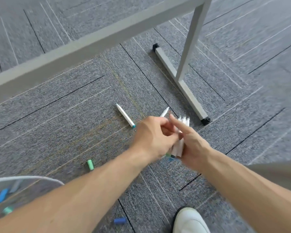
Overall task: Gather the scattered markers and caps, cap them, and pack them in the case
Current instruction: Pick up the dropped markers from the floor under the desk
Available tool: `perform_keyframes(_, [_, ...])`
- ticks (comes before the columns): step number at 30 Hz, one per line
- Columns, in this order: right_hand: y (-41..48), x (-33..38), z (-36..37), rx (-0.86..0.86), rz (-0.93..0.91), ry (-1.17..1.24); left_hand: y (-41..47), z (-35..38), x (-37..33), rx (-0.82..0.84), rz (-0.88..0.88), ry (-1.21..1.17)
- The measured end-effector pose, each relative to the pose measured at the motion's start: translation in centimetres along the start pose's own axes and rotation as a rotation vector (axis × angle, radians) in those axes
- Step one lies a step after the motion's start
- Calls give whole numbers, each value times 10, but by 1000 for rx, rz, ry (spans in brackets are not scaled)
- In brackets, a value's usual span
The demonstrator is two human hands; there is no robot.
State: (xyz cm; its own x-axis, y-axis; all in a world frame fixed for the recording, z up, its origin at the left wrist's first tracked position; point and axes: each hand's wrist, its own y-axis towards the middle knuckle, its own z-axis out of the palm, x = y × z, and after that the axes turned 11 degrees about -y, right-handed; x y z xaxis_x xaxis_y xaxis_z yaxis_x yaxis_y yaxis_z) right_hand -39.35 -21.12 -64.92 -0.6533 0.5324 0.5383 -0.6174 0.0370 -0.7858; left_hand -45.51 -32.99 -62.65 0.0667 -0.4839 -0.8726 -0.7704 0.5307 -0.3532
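Note:
A bundle of several white markers (180,145) stands upright in my right hand (195,145), tips up. My left hand (153,137) is closed at the bundle's left side, its fingers on the markers. One white marker (125,116) with a teal end lies on the carpet to the left. Another white marker (164,112) pokes out behind my left hand. A green cap (90,164) and a blue cap (119,220) lie loose on the carpet. The clear case (15,179) at the lower left holds blue, grey and green caps.
A grey metal frame crosses the top, with an upright leg (193,41) and a floor bar (181,83) ending in black feet just right of the markers. My white shoe (190,221) is at the bottom. Grey carpet tiles cover the floor.

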Motion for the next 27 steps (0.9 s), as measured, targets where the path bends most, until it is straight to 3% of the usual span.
perform_keyframes(4, [-1, 0, -33, -233, 5, 20, 19, -2, 17, -81, -38, -51])
perform_keyframes(8, [-6, -7, -57, -299, 6, 25, 30, 14, 36, -2, -47, 325])
perform_keyframes(12, [-4, -13, -67, -311, 18, 70, 38, 42, 43, 46, -42, 516])
perform_keyframes(16, [2, -12, -69, -282, 7, 181, 40, 39, 27, -27, -107, 241])
perform_keyframes(20, [1, -5, -59, -113, -46, 175, 20, 48, 1, 139, -31, 54])
perform_keyframes(22, [5, -5, -53, -146, -42, 176, 16, 48, -1, 165, -14, 32])
perform_keyframes(25, [10, -4, -52, -253, -15, 89, 29, 30, 6, 48, -36, 33])
perform_keyframes(27, [11, -6, -55, -299, 19, 55, 45, 11, 20, -88, -64, 157])
